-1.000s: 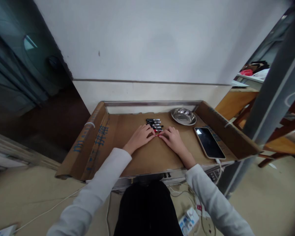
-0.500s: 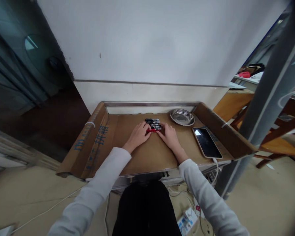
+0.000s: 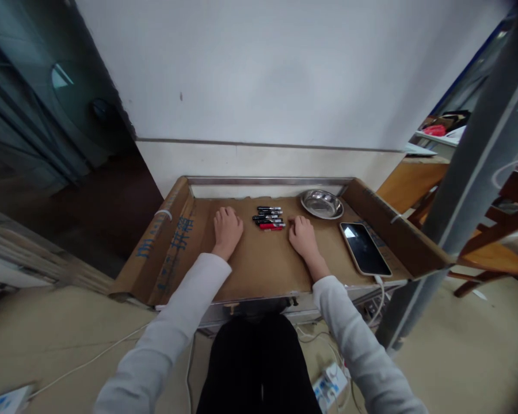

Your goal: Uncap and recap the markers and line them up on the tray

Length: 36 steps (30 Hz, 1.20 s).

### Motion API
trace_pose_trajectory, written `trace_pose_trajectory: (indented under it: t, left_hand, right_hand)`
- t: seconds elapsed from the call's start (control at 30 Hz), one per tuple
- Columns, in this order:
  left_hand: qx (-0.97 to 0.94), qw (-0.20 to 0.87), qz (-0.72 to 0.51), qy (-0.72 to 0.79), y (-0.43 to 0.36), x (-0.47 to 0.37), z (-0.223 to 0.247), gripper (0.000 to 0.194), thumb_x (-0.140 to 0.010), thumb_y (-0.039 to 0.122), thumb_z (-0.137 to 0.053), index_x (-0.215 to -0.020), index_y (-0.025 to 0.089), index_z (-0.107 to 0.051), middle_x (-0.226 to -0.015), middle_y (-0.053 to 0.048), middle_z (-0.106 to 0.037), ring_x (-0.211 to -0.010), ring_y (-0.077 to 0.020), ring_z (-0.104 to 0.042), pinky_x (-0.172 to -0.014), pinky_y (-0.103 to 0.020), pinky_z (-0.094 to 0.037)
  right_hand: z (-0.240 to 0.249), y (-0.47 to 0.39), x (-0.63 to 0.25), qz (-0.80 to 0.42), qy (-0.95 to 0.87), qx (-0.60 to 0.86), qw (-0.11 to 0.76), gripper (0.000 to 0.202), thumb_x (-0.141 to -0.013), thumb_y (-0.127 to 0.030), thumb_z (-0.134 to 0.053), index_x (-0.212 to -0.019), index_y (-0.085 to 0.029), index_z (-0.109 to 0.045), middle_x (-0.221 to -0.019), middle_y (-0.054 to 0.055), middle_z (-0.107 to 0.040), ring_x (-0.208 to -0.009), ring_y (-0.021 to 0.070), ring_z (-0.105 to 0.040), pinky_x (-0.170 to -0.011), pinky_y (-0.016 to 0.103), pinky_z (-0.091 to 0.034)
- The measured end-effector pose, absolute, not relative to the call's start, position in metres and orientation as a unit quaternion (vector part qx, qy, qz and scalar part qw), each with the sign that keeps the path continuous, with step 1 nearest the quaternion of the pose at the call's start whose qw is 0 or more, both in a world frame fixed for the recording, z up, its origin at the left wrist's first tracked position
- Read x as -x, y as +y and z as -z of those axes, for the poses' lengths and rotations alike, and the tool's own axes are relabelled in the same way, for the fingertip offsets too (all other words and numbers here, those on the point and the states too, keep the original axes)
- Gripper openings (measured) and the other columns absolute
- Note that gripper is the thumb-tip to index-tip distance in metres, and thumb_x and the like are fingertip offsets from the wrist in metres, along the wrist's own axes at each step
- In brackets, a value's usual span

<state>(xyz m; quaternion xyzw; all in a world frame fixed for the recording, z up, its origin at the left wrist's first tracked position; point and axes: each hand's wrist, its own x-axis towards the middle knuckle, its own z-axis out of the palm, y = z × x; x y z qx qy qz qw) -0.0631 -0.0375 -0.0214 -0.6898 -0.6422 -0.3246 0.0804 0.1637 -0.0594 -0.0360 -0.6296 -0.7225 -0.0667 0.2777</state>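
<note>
Several black markers [image 3: 268, 215] and a red marker [image 3: 271, 226] lie side by side in a small row on the cardboard. My left hand [image 3: 227, 230] rests on the cardboard to the left of the markers, apart from them. Its fingers are loosely curled in, with nothing showing in them. Just right of the markers is my right hand [image 3: 303, 236], also resting with fingers curled and apart from the row. The fingertips of both hands are partly hidden beneath them.
A shallow metal bowl [image 3: 322, 204] stands at the back right. In front of it lies a phone [image 3: 365, 249] with a white cable [image 3: 380, 299]. Raised cardboard sides [image 3: 397, 230] flank the surface. A wall [image 3: 259, 86] stands behind, and a grey metal post [image 3: 461, 190] at right.
Both hands have let go of the markers and moved apart. My left hand has shifted left, my right hand slightly right. The markers now lie uncovered, a little uneven.
</note>
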Motion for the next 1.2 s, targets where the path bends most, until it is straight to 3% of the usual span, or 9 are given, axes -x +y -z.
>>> trace_pose_trajectory:
  t: [0.43, 0.57, 0.7, 0.8, 0.97, 1.2]
  left_hand:
    - [0.678, 0.08, 0.309, -0.662, -0.041, 0.061, 0.021, 0.013, -0.079, 0.019, -0.041, -0.088, 0.014, -0.048, -0.096, -0.017, -0.054, -0.095, -0.0311, -0.049, -0.079, -0.045, -0.039]
    - [0.686, 0.048, 0.325, -0.649, -0.042, 0.062, 0.02, 0.012, -0.08, 0.018, -0.041, -0.088, 0.014, -0.049, -0.096, -0.016, -0.053, -0.097, -0.0311, -0.049, -0.081, -0.046, -0.038]
    - [0.746, 0.022, 0.343, -0.571, -0.047, 0.059, 0.014, 0.016, -0.082, 0.015, -0.039, -0.092, 0.017, -0.052, -0.094, -0.01, -0.055, -0.09, -0.024, -0.051, -0.08, -0.039, -0.04]
    - [0.83, -0.001, 0.328, -0.452, -0.056, 0.053, 0.009, 0.021, -0.085, 0.015, -0.038, -0.096, 0.021, -0.055, -0.095, -0.006, -0.055, -0.089, -0.0192, -0.052, -0.083, -0.034, -0.041]
    - [0.874, 0.0, 0.288, -0.391, -0.064, 0.046, 0.008, 0.019, -0.087, 0.024, -0.042, -0.094, 0.022, -0.06, -0.093, -0.005, -0.055, -0.092, -0.019, -0.052, -0.084, -0.034, -0.04]
    - [0.873, -0.015, 0.285, -0.396, -0.059, 0.048, 0.011, 0.018, -0.086, 0.034, -0.048, -0.092, 0.023, -0.06, -0.091, -0.003, -0.056, -0.09, -0.0188, -0.053, -0.082, -0.034, -0.04]
  right_hand:
    - [0.032, -0.067, -0.16, 0.06, -0.723, 0.644, 0.242, 0.027, -0.082, -0.013, -0.036, -0.103, -0.013, -0.053, -0.097, 0.014, -0.058, -0.091, 0.0252, -0.049, -0.078, 0.035, -0.037]
    - [0.028, -0.07, -0.157, 0.061, -0.716, 0.637, 0.278, 0.03, -0.082, -0.015, -0.035, -0.108, -0.011, -0.049, -0.101, 0.015, -0.057, -0.092, 0.0256, -0.049, -0.079, 0.037, -0.036]
    - [0.018, -0.078, -0.152, 0.062, -0.729, 0.604, 0.317, 0.03, -0.085, -0.018, -0.033, -0.111, -0.014, -0.048, -0.103, 0.013, -0.055, -0.094, 0.0239, -0.048, -0.081, 0.036, -0.034]
    - [0.012, -0.084, -0.148, 0.051, -0.78, 0.557, 0.281, 0.027, -0.088, -0.02, -0.032, -0.103, -0.02, -0.054, -0.098, 0.009, -0.054, -0.093, 0.0221, -0.047, -0.08, 0.035, -0.033]
    - [0.014, -0.087, -0.147, 0.062, -0.798, 0.552, 0.234, 0.026, -0.086, -0.022, -0.039, -0.103, -0.025, -0.059, -0.099, 0.008, -0.049, -0.093, 0.0227, -0.044, -0.078, 0.035, -0.032]
    - [0.016, -0.088, -0.149, 0.072, -0.787, 0.567, 0.233, 0.027, -0.085, -0.021, -0.04, -0.105, -0.024, -0.059, -0.098, 0.009, -0.05, -0.092, 0.0229, -0.044, -0.078, 0.035, -0.033]
